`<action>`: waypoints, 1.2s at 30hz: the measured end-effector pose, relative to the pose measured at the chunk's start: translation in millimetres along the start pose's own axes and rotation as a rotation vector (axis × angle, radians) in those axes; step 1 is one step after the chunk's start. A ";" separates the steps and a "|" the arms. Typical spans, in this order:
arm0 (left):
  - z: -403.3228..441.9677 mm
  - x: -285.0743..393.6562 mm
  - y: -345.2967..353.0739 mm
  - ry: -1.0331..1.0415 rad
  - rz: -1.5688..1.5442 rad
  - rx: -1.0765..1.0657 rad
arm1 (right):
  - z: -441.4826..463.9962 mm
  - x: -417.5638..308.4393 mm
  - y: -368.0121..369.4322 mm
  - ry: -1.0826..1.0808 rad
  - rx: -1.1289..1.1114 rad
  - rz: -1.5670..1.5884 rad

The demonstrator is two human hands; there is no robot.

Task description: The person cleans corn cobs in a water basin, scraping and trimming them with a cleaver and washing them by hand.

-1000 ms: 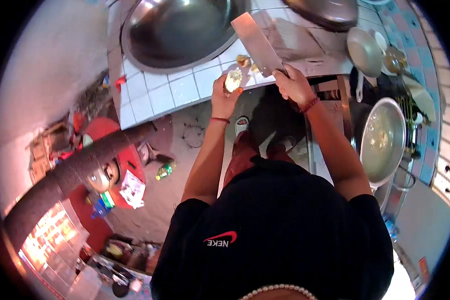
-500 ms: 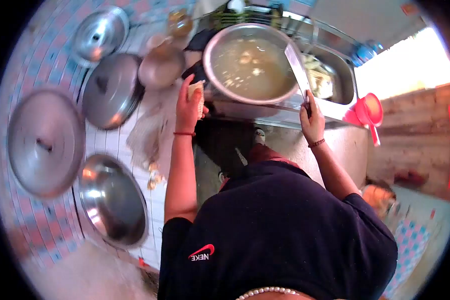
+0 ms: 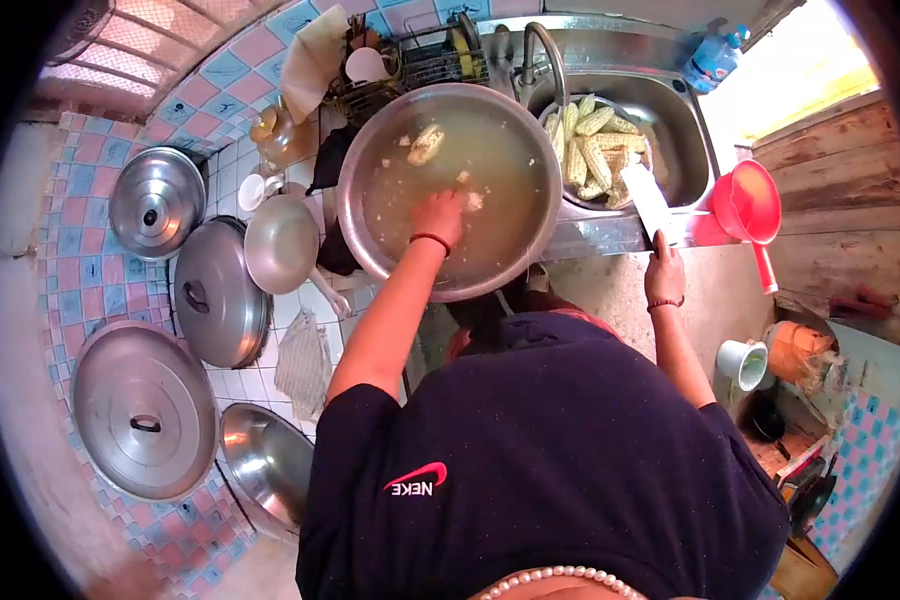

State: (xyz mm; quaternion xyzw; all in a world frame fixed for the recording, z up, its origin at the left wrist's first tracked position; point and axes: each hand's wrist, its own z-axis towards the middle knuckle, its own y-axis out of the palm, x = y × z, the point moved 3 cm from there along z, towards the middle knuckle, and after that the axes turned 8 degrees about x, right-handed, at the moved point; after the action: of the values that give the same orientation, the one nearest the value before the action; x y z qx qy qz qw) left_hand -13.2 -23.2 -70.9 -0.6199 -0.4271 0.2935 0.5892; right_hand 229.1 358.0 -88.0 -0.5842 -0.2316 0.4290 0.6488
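Note:
My left hand reaches down into cloudy, yellowish water in a large metal basin. The fingers are partly under the surface, so whether they grip anything is unclear. Pale bits float close to the fingertips, and a corn cob piece lies in the water beyond them. My right hand is closed around the dark handle of a broad-bladed knife. Its blade points up and away, over the sink's front edge. Several corn cobs are piled in the sink behind the blade.
A red dipper sits at the sink's right corner, near a blue bottle. On the left tiled counter are a pan, several metal lids, a cloth and a steel bowl. A faucet rises behind the basin.
My left hand, earlier left of the basin with a corn cob piece, has moved right into the water. My right hand and the knife have shifted right and lower. The view has turned.

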 end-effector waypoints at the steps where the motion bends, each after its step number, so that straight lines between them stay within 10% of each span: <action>1: 0.2 -3.4 -5.1 0.007 -0.125 -0.019 | 0.6 -0.1 -0.1 0.025 -0.035 0.011; 9: 1.4 -31.4 -125.4 -0.170 -1.981 -0.328 | -12.4 -21.0 -2.2 0.099 -0.094 0.093; 16: 22.9 -8.9 -141.0 0.048 -2.497 -0.845 | -20.4 -37.8 8.6 0.178 -0.004 0.032; 20: 29.4 1.6 -121.6 -0.117 -2.550 -0.999 | -14.3 -62.9 -21.8 0.176 0.187 -0.170; 24: 20.1 14.4 -112.3 -0.221 -2.300 -1.033 | 42.8 -181.9 -94.9 0.000 0.341 0.749; 28: 11.9 29.7 -107.1 -0.404 -1.860 -0.739 | 62.4 -289.9 -92.0 -0.166 -0.384 1.251; 32: 28.5 -8.9 -75.7 -0.568 -1.674 -0.353 | 54.7 -298.8 -107.5 -0.351 0.074 1.053; 36: 35.9 -41.7 -31.9 0.166 -0.766 0.093 | 58.8 -251.8 -98.1 0.009 0.404 1.011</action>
State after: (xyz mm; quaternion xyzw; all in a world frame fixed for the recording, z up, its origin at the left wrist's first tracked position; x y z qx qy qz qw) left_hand -69.5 -44.4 -50.2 -0.4100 -0.5646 0.0203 0.7161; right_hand 77.9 187.5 68.8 -0.4883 0.1681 0.7209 0.4621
